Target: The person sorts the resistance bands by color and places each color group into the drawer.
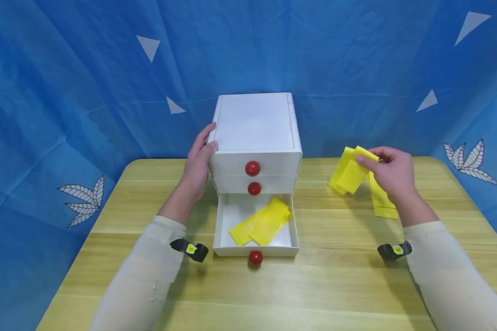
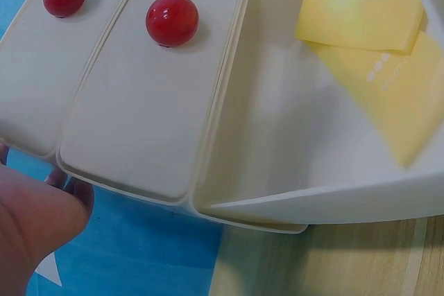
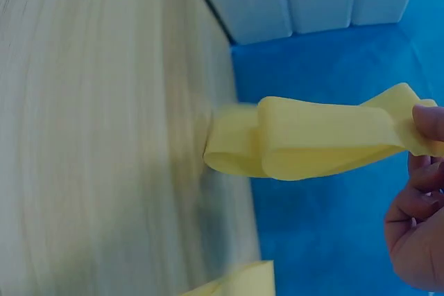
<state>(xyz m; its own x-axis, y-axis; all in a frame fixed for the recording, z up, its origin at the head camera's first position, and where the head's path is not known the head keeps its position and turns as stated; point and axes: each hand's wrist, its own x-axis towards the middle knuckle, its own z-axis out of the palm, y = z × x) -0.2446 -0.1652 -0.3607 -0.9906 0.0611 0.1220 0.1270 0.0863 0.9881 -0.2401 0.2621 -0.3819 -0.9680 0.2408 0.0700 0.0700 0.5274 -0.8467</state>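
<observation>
A white drawer cabinet (image 1: 254,124) with red knobs stands at the middle of the table, its bottom drawer (image 1: 228,214) pulled out. My left hand (image 1: 198,163) grips the cabinet's left side near the top. Inside the open drawer lie folded yellow bands (image 1: 265,223), which the left wrist view shows with small white print. Out to the right, my right hand (image 1: 391,172) pinches a folded yellow band (image 1: 353,171) between thumb and fingers, and its loops hang down toward the table in the right wrist view. Another yellow band (image 1: 382,197) lies under that hand, partly hidden by it.
The wooden table (image 1: 323,285) reaches back to a blue curtain (image 1: 240,46) with white triangles and leaf prints. Two upper drawers, with red knobs (image 1: 252,168), are closed above the open one. Black straps with small cameras (image 1: 194,250) sit on both sleeves.
</observation>
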